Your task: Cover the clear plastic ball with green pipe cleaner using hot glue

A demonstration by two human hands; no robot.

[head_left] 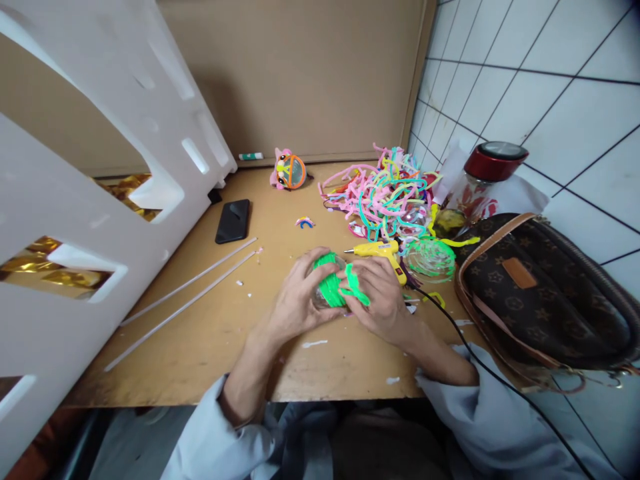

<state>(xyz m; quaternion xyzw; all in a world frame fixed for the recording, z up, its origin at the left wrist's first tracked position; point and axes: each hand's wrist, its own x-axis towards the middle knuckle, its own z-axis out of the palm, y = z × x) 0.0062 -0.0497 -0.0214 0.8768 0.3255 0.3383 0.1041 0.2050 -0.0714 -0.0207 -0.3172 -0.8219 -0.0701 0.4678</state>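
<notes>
My left hand (295,300) grips a clear round container (320,301) partly covered with bright green pipe cleaner (329,281) in close rows. The fingers wrap round its far side and the thumb lies near the green rows. At its right side my right hand (380,297) pinches a loose, bent length of green pipe cleaner (356,287). Just beyond the right hand lies a yellow hot glue gun (375,249), its nozzle pointing left. Beside it is a round piece wound with green strands (430,259).
A heap of coloured pipe cleaners (385,193) fills the back right, near a red-lidded jar (493,167) and brown handbag (550,293). A phone (233,221), two glue sticks (190,293) and a decorated animal figure (289,170) lie leftward. White foam (150,87) stands left; a black cord (480,347) crosses rightward.
</notes>
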